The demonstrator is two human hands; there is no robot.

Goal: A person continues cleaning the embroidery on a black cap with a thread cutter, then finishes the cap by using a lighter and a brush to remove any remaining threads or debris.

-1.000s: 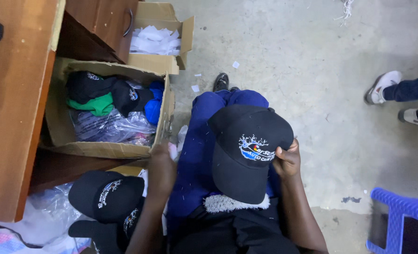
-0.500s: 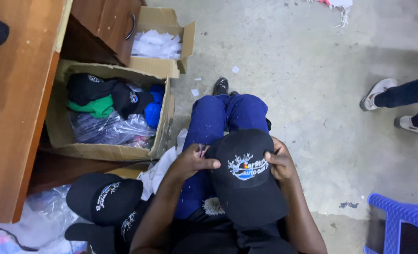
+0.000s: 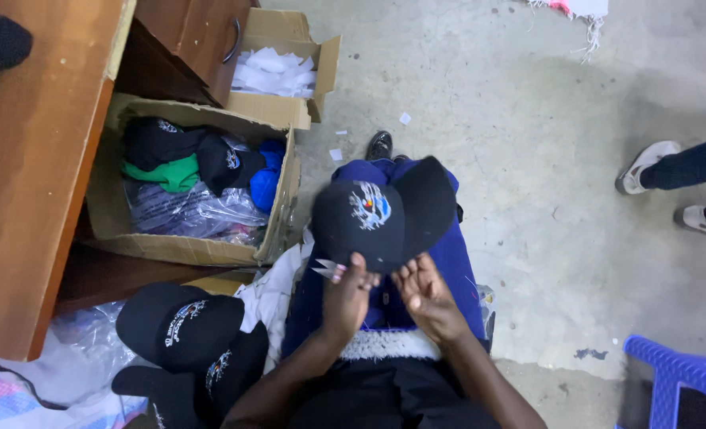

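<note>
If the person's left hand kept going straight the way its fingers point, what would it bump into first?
Most likely the black cap on the lap: the left hand points up at its back edge, fingertips already at it, with small scissors-like blades beside them.

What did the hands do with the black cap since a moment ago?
The black embroidered cap was turned and moved away from the body, its peak now pointing away. The left hand came up from the lap to its near edge, with something small and pale at its fingertips; the right hand shifted there too. The cardboard box of caps and the stacked caps stayed put.
</note>
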